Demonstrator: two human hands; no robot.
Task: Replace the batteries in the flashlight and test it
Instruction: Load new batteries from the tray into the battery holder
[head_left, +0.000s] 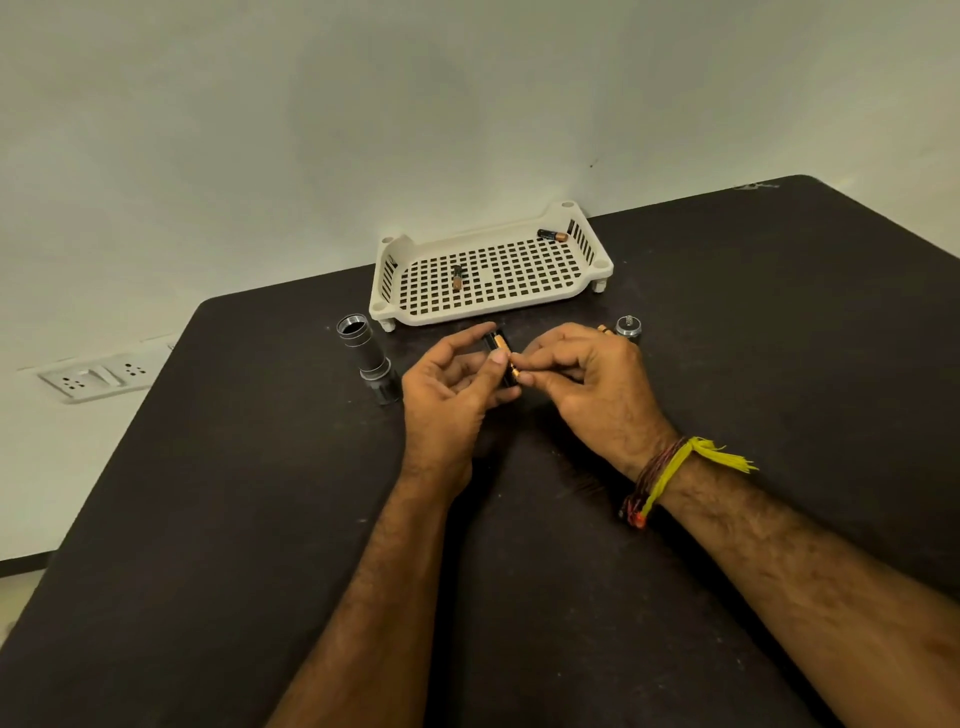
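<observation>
A: What are the hands doing?

B: The left hand (447, 395) is gripping a black cylindrical battery holder (500, 364) above the dark tabletop (208, 519); the right hand (587, 379) is pinching a copper-and-black battery (513, 370) against it.

A: And the flashlight?

B: The open grey metal flashlight body (370, 358) is lying left of the hands, its silver tail cap (628, 327) right. Two batteries are lying in the white perforated plastic tray (597, 267).

A: Advice?

B: Check polarity, seat the battery fully, and keep the holder steady.
</observation>
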